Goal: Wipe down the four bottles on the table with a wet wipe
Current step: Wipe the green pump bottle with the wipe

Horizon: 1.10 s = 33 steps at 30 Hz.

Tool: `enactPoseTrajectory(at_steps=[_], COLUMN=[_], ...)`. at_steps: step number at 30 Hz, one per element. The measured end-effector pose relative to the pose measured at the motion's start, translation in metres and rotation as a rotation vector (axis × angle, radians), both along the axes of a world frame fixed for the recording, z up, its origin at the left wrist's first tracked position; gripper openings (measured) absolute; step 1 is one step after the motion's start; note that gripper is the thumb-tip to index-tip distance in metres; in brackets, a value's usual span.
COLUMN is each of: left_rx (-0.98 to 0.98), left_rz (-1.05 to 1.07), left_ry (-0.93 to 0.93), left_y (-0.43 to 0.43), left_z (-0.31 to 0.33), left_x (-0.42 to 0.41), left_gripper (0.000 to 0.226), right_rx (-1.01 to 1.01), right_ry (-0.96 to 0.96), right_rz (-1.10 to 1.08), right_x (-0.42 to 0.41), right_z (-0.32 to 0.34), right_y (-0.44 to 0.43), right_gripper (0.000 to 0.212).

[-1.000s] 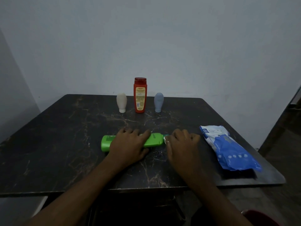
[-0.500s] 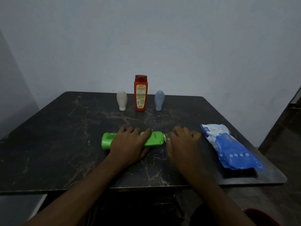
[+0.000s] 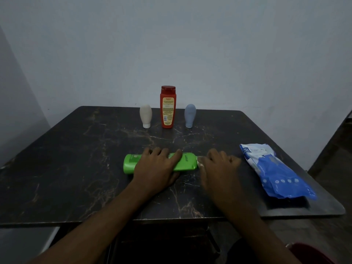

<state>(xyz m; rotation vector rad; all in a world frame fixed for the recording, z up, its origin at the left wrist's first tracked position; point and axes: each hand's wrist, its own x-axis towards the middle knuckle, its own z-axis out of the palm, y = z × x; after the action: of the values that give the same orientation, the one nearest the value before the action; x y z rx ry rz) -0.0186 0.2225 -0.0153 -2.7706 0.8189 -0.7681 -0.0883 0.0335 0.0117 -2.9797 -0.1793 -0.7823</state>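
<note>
Green bottle (image 3: 187, 163), label unreadable, lies in the grip of the left hand (image 3: 157, 168); the right hand (image 3: 219, 168) pinches a wet wipe (image 3: 200, 163) at its end.

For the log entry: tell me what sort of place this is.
Probably a plain room in a home, though I cannot be sure: a dark marble-patterned table before a bare pale wall, with a red toiletry bottle and a blue wet-wipe pack on it.
</note>
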Motion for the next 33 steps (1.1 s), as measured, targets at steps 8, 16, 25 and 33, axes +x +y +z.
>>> enactPoseTrajectory(at_steps=[8,16,25,33], left_rx=[-0.008,-0.038,-0.075,-0.3], left_rz=[-0.008,-0.063,0.029,0.095], left_ry=[-0.057,-0.112,-0.06,-0.076], left_y=[0.0,-0.001,0.0,0.004], left_z=[0.0,0.001,0.002,0.009], left_x=[-0.004,-0.007,-0.005,-0.006], left_gripper=[0.079,0.084,0.084,0.076], right_rx=[0.049,-0.031,-0.136,0.592], right_ry=[0.387,0.983,0.281,-0.197], right_rz=[-0.115,0.045,-0.067,0.132], right_x=[0.042,0.078,0.027,-0.011], right_z=[0.06,0.092,0.07,-0.004], right_y=[0.002,-0.021,0.01,0.0], right_gripper=[0.021,0.022,0.024,0.013])
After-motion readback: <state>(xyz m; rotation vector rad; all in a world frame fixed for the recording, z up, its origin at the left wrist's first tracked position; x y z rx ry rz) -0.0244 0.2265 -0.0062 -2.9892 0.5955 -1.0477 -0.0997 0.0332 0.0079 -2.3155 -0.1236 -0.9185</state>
